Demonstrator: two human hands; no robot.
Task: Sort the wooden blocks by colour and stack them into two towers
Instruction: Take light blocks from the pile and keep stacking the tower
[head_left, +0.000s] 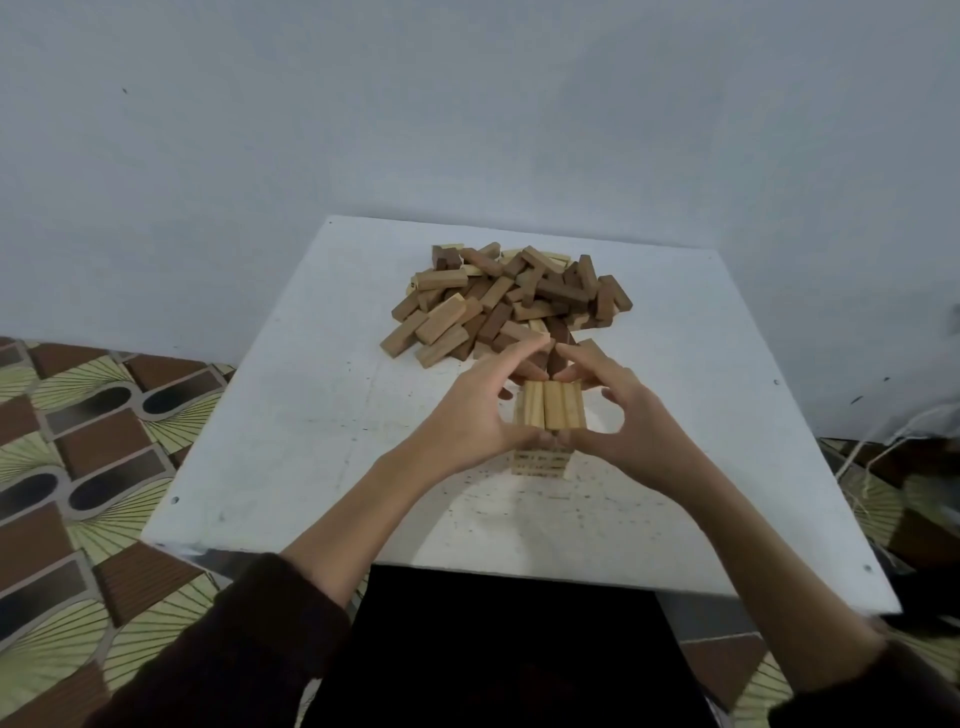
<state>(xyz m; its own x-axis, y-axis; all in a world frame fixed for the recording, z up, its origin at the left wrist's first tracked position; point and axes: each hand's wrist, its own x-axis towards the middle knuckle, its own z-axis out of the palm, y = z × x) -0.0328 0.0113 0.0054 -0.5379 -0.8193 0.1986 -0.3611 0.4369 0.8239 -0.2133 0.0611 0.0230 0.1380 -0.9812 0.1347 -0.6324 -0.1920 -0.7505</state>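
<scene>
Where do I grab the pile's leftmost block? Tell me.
Pinch the block across its long sides near the free lower-left end, coming from above and the left. It lies flat on the table, angled out of the pile, with bare table on that side.

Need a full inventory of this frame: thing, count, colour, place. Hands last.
light tower: one, pale wood, three blocks across its top, near-centre of table.
loose blocks: one pile, too many to count, pale and dark brown mixed, far-centre of table.
table: one, white, centre.
floor tiles: brown, green and black pattern, either side of table.
wall: grey-blue, behind.
cords: a few, pale, floor at right.
left hand: thumb and fingers round the tower top's left side.
right hand: same, right side.
</scene>
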